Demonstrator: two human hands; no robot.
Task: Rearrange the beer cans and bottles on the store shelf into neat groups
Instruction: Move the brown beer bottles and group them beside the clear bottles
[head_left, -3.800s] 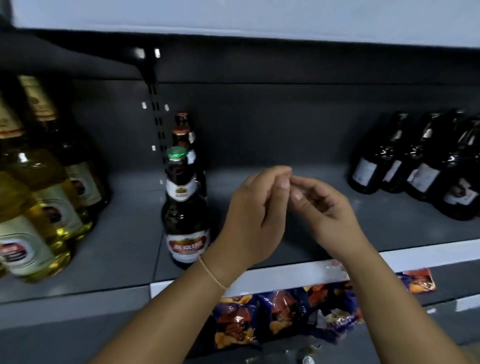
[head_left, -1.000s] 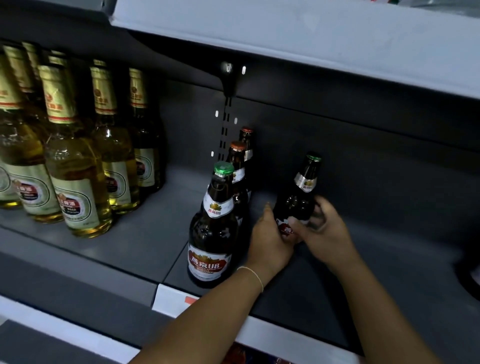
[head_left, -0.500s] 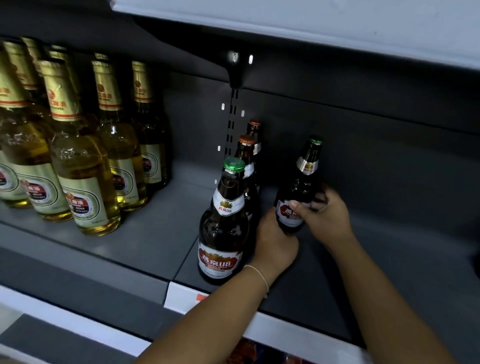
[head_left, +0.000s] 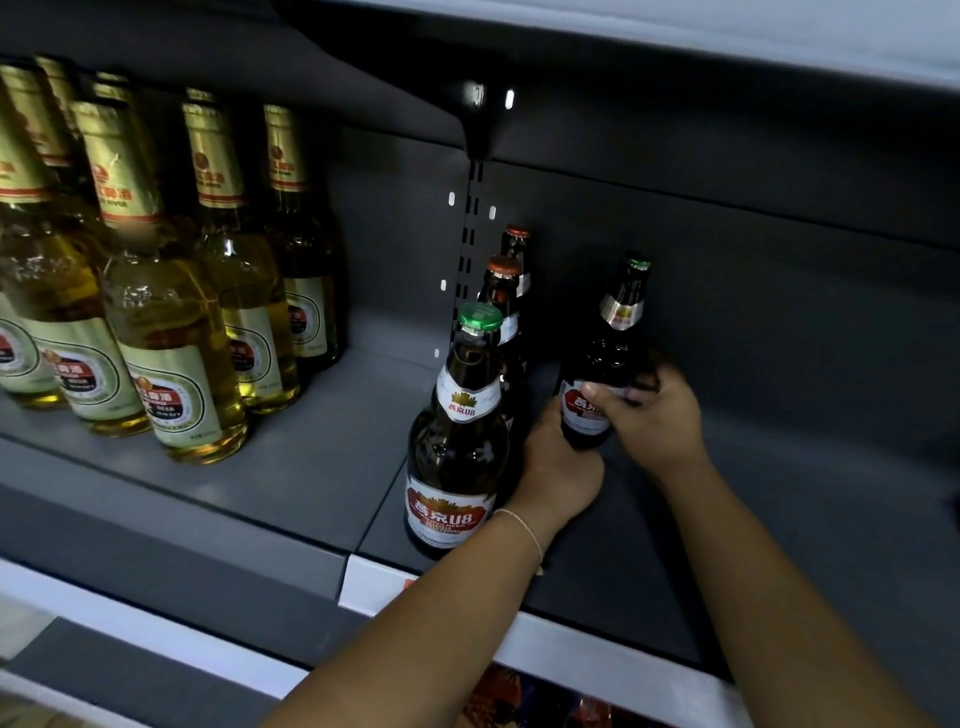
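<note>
as both hands (head_left: 602, 441) clasp it, dark bottle (head_left: 605, 358) upright

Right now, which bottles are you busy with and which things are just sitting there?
Busy with:
- dark bottle, held by right hand and left hand
- green-capped bottle and two brown-capped bottles beside it

Just sitting there:
- golden bottles on the left
- snack packets below

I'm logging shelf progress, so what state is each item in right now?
Held dark bottle: capped, upright, gripped by both hands.
Left hand: closed at its base.
Right hand: wrapped round its label.
Front U8 bottle: capped, standing, untouched.
Two red-capped bottles: standing behind it.
Golden bottles: upright, grouped left.
</note>
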